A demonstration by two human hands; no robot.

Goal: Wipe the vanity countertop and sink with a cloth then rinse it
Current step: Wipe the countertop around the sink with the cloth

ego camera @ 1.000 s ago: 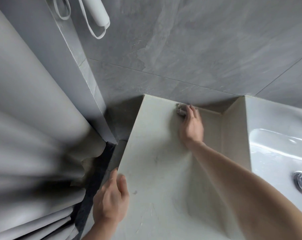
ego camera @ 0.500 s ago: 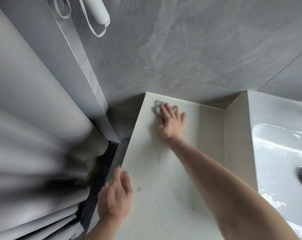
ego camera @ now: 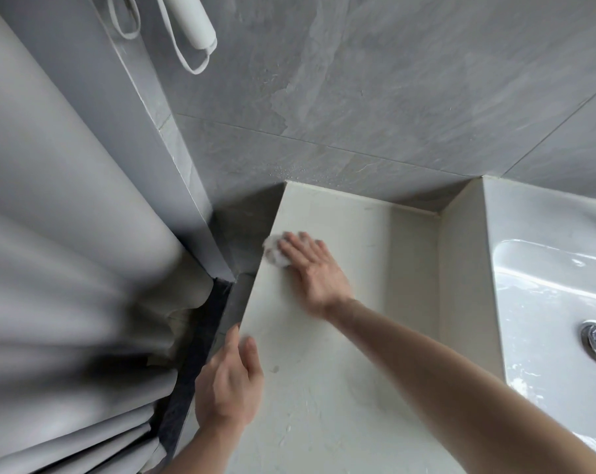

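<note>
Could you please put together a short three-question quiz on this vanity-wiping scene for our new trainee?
1. True or false: the right hand presses the white cloth onto the countertop with flat fingers.
2. Where is the cloth? A) in the sink B) near the countertop's left edge C) hanging on the wall
3. Fill in: the left hand rests on the countertop's ____ edge, beside the shower curtain.

Key: 1 true; 2 B; 3 left.
</note>
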